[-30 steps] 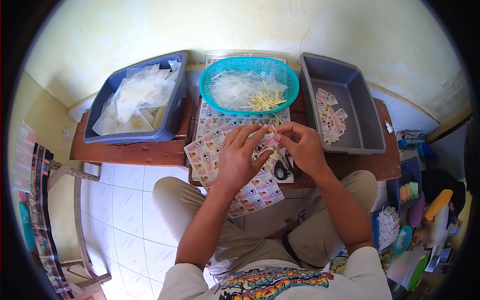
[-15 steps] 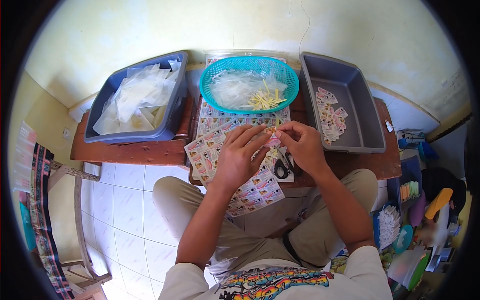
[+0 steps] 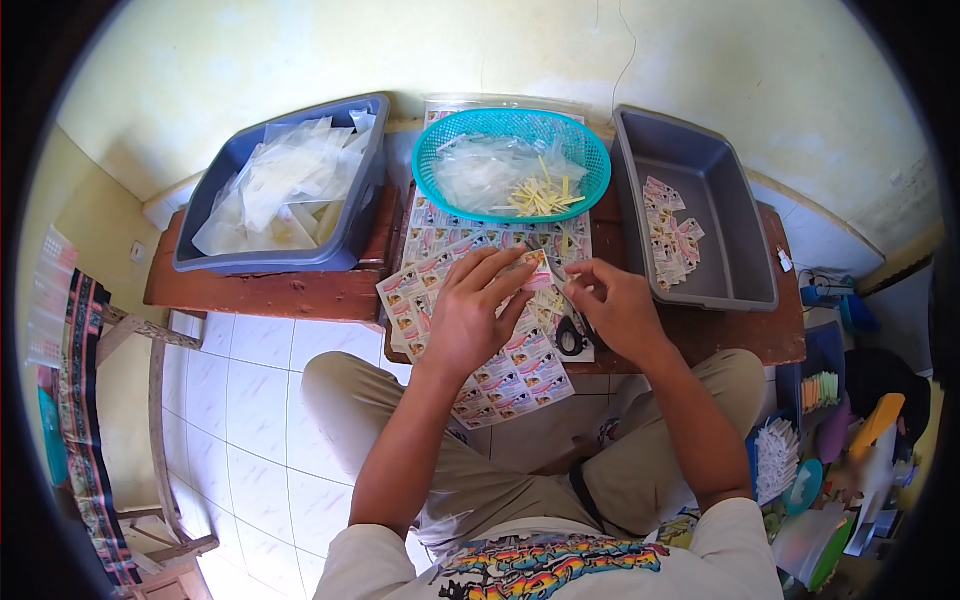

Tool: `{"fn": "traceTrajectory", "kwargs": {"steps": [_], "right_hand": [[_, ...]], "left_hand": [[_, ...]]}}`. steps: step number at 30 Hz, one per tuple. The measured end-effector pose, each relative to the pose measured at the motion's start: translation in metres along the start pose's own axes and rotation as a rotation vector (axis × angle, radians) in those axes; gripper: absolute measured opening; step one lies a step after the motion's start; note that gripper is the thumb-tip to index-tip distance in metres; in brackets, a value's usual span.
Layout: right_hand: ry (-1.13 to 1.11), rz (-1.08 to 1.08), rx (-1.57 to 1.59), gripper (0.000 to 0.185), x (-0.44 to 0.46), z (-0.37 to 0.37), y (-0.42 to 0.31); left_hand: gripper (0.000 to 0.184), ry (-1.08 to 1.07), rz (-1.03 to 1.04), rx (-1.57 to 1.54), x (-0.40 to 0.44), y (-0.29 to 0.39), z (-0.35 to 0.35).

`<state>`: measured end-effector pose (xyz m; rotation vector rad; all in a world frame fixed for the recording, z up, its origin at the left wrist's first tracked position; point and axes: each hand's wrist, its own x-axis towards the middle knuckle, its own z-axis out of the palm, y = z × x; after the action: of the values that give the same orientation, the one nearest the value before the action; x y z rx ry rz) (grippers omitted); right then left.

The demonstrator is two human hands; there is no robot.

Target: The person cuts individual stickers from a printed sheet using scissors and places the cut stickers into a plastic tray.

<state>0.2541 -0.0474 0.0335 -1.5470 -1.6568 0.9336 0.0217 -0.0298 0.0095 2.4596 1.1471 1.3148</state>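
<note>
In the left hand [image 3: 472,308], 1 label [image 3: 538,268] is clamped by fingers; in the right hand [image 3: 618,305], finger closure cannot be told.

Scissors [image 3: 570,338] part-hidden by right hand [image 3: 622,308]. Print on label sheets [image 3: 515,378] too small to read. Shirt [image 3: 705,560] cut off at bottom.

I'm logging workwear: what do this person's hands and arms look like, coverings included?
The left hand and right hand are both ungloved; no ring, watch or bracelet shows. Plain off-white sleeves stop near the elbows, leaving the forearms uncovered.
</note>
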Motion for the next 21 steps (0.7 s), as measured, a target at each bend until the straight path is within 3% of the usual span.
{"fn": "traceTrajectory", "kwargs": {"steps": [4, 7, 10, 21], "right_hand": [[-0.081, -0.092, -0.403, 0.045, -0.015, 0.004, 0.026], [-0.150, 0.047, -0.521, 0.057, -0.022, 0.008, 0.029], [-0.174, 0.041, -0.574, 0.065, -0.027, 0.016, 0.037], [-0.149, -0.059, -0.688, 0.067, -0.023, 0.037, 0.054]], "left_hand": [[0.036, 0.006, -0.021, 0.021, -0.004, 0.000, -0.004], [0.036, 0.011, -0.029, 0.023, -0.004, 0.001, -0.002], [0.036, -0.002, -0.032, 0.011, -0.005, 0.001, 0.000], [0.038, 0.004, -0.004, 0.000, -0.002, 0.003, 0.005]]}}
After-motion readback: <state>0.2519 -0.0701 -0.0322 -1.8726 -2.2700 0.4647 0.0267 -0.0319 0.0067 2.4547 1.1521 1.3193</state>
